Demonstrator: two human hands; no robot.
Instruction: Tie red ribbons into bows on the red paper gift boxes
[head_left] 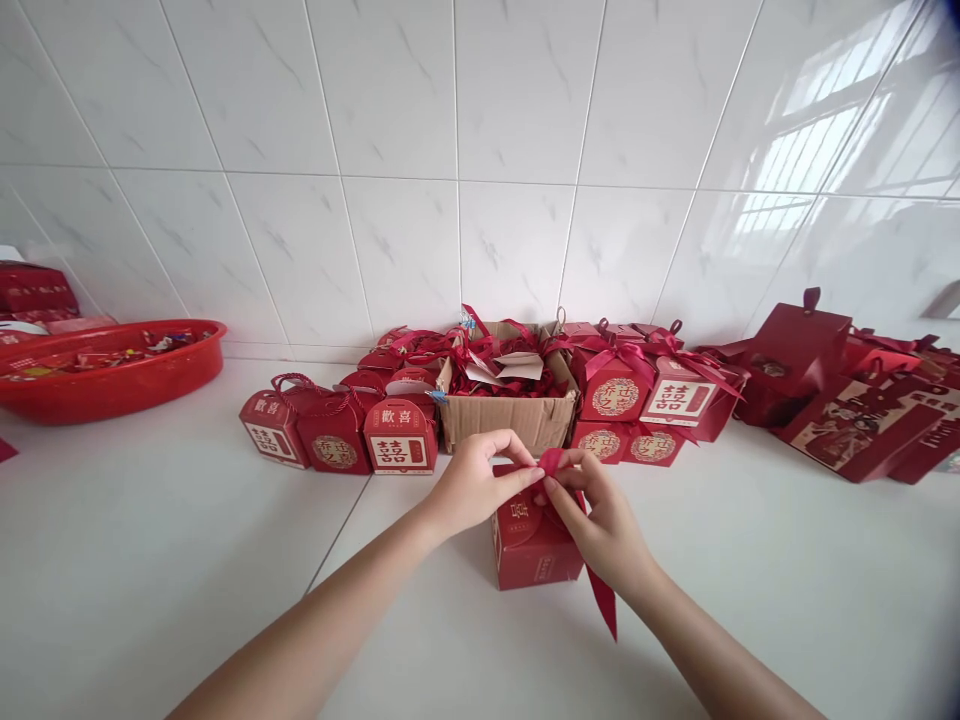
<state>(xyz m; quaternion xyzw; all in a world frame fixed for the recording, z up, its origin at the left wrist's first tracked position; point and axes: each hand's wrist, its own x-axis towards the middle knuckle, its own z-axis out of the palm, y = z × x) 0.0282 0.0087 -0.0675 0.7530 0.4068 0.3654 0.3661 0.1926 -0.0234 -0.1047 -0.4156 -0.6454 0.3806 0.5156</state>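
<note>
Box: small red cardboard gift box (529,555); stands on the white tiled surface (187,560), directly under both hands, between the two forearms
Ribbon: red satin ribbon (602,598); bunched at the box top – one tail hangs down the box's right side, under the right wrist
Left hand: left hand (472,487) pinched on the red satin ribbon at the box top, thumb and forefinger closed
Right hand: right hand (600,525) pinching the same bunch from the other side; fingertips of the two hands almost meet
Feel of box: judged light, thin card; walls would dent under a squeeze; best steadied at its corners or base
Feel of ribbon: judged soft, limp, slick – apt to slide through fingers; best held by fingertips close to the bunch
Behind: open brown cardboard carton (510,420) full of loose red ribbons, just beyond the hands; rows of finished red gift boxes (334,435) either side of it
Far left: red plastic basin (112,395), well apart
Far right: larger dark-red boxes (802,345), well apart
</note>
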